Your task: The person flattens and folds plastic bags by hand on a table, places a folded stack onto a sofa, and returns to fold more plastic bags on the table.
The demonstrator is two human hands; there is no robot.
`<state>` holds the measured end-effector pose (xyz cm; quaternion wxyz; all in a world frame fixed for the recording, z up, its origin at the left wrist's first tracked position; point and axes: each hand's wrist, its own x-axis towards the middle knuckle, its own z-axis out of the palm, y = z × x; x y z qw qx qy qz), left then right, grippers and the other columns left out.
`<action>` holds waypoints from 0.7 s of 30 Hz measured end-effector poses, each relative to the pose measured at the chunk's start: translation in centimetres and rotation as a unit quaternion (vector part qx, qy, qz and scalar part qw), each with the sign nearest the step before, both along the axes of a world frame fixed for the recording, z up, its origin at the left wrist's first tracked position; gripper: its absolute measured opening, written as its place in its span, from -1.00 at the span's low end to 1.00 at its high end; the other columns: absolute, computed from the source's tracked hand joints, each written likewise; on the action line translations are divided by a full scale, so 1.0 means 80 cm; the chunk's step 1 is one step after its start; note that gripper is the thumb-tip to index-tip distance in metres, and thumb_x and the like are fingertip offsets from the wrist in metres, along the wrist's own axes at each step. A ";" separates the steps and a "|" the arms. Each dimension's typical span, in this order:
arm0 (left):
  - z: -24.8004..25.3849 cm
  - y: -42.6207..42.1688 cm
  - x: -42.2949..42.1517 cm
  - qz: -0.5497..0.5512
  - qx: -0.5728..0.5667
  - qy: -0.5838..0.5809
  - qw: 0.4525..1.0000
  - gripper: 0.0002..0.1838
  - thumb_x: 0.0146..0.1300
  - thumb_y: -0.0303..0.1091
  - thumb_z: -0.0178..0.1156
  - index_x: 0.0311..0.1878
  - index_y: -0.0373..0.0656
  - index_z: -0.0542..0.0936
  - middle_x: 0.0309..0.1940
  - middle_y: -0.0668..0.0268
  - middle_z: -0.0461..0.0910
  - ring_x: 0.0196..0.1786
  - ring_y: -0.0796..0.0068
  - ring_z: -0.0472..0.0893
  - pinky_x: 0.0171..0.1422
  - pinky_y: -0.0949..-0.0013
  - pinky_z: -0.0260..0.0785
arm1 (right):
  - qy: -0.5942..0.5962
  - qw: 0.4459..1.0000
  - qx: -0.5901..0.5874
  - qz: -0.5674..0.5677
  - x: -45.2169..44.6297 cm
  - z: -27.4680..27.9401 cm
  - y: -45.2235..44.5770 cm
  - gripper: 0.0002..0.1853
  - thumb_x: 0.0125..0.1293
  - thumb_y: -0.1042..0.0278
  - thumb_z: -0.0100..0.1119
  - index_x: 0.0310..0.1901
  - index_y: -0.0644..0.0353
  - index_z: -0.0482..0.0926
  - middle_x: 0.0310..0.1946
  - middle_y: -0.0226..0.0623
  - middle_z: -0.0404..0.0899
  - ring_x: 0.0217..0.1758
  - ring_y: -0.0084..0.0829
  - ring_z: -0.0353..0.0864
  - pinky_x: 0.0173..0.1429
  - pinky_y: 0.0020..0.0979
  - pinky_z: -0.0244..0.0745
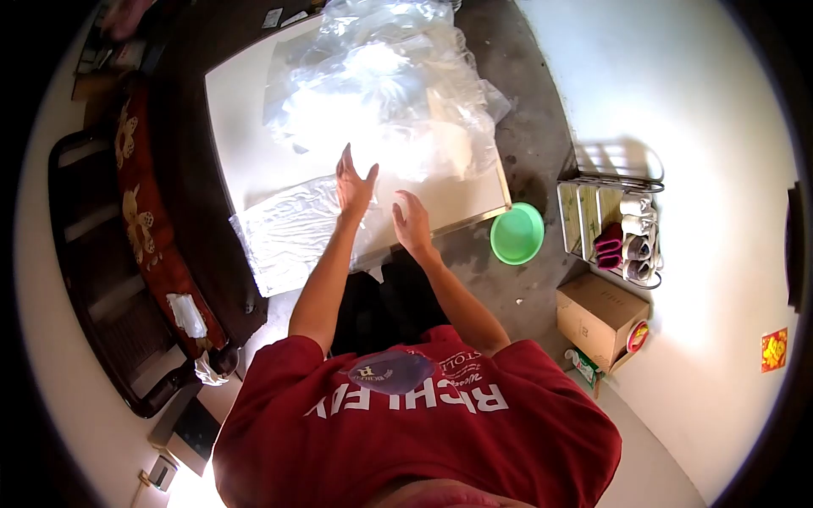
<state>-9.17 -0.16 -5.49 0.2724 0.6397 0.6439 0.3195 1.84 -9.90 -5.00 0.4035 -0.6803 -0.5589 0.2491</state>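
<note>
My left hand point(354, 184) is over the white tabletop point(246, 165), fingers apart and holding nothing. To its right, my right hand point(412, 222) is near the table's front edge, its fingers loosely spread with nothing in them. A large heap of clear plastic bags point(389, 63) covers the far part of the table, just beyond both hands. Glare washes out the middle of the heap. A flattened clear plastic bag point(292, 229) lies on the near left corner, beside my left wrist. Whether my left fingertips touch the heap, I cannot tell.
A green basin point(517, 234) stands on the floor by the table's right corner. Further right are a shoe rack point(579, 222) with several shoes and a cardboard box point(598, 315). A dark wooden bench point(106, 262) with a red-brown cover runs along the left.
</note>
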 end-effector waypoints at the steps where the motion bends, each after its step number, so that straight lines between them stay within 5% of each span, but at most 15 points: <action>1: -0.006 0.014 0.007 0.010 0.007 0.021 1.000 -0.25 -0.03 -0.26 0.28 0.21 -0.29 0.17 0.04 -0.09 0.36 0.10 -0.03 0.33 0.18 0.14 0.19 | 0.001 1.000 0.002 -0.002 0.012 -0.001 0.004 -0.76 0.13 0.48 0.05 -0.14 0.30 0.42 -0.16 -0.03 0.48 -0.08 -0.04 0.46 -0.02 -0.27 0.38; 3: -0.022 0.034 0.009 0.017 0.012 0.057 0.998 -0.54 -0.03 -0.26 0.28 -0.08 -0.29 0.45 -0.14 0.04 0.49 -0.02 0.05 0.39 0.08 0.15 0.24 | 0.019 1.000 -0.007 -0.006 0.031 -0.004 0.010 -0.81 0.14 0.47 0.03 -0.19 0.30 0.44 -0.24 -0.07 0.52 -0.12 -0.09 0.49 -0.05 -0.30 0.39; 6: -0.006 0.043 0.009 0.014 -0.022 0.043 0.999 -0.76 0.09 -0.25 0.20 -0.37 -0.28 0.56 -0.37 0.10 0.57 -0.23 0.11 0.52 -0.12 0.21 0.35 | 0.097 0.994 -0.045 -0.012 0.053 -0.012 0.016 -0.80 0.19 0.40 0.02 -0.19 0.30 0.46 -0.26 -0.08 0.54 -0.10 -0.21 0.53 -0.04 -0.33 0.40; 9: 0.032 0.031 0.013 -0.022 0.070 0.017 0.997 -0.80 0.13 -0.31 0.16 -0.31 -0.28 0.56 -0.37 0.08 0.57 -0.33 0.10 0.55 -0.22 0.24 0.39 | 0.235 0.957 -0.167 -0.023 0.066 -0.004 0.027 -0.73 0.26 0.25 -0.02 -0.17 0.30 0.49 -0.25 -0.14 0.57 -0.10 -0.30 0.55 0.02 -0.33 0.38; 13: 0.074 0.008 0.021 -0.047 0.111 0.002 0.993 -0.84 0.10 -0.47 0.14 -0.22 -0.19 0.58 -0.34 0.15 0.58 -0.28 0.17 0.55 -0.20 0.27 0.40 | 0.417 0.889 -0.189 -0.028 0.067 0.003 0.045 -0.55 0.31 0.04 -0.11 -0.01 0.29 0.42 -0.11 -0.15 0.53 0.01 -0.29 0.49 0.15 -0.30 0.29; 15: 0.080 -0.005 0.026 -0.067 0.138 0.021 0.988 -0.77 0.08 -0.52 0.13 -0.16 -0.17 0.57 -0.31 0.16 0.58 -0.26 0.19 0.56 -0.21 0.28 0.40 | 0.587 0.774 -0.230 -0.054 0.072 0.018 0.052 -0.40 0.32 -0.10 -0.21 0.17 0.27 0.25 0.05 -0.11 0.40 0.15 -0.23 0.37 0.25 -0.29 0.18; 19: 0.093 -0.036 0.028 -0.072 0.100 -0.002 0.992 -0.88 0.13 -0.49 0.09 -0.26 -0.24 0.55 -0.41 0.16 0.59 -0.37 0.15 0.57 -0.33 0.30 0.41 | 0.630 0.752 -0.191 0.010 0.069 0.013 0.060 -0.30 0.31 -0.16 -0.27 0.30 0.19 -0.03 0.24 -0.02 0.14 0.32 -0.23 0.11 0.34 -0.27 0.03; 21: 0.109 -0.049 0.029 0.002 -0.045 -0.075 0.996 -0.86 0.21 -0.42 0.05 -0.28 -0.29 0.53 -0.47 0.13 0.58 -0.47 0.27 0.58 -0.39 0.41 0.36 | 0.656 0.737 -0.125 -0.101 0.063 0.012 0.066 -0.22 0.28 -0.21 -0.25 0.34 0.14 -0.22 0.32 0.03 -0.11 0.40 -0.21 -0.12 0.39 -0.23 -0.14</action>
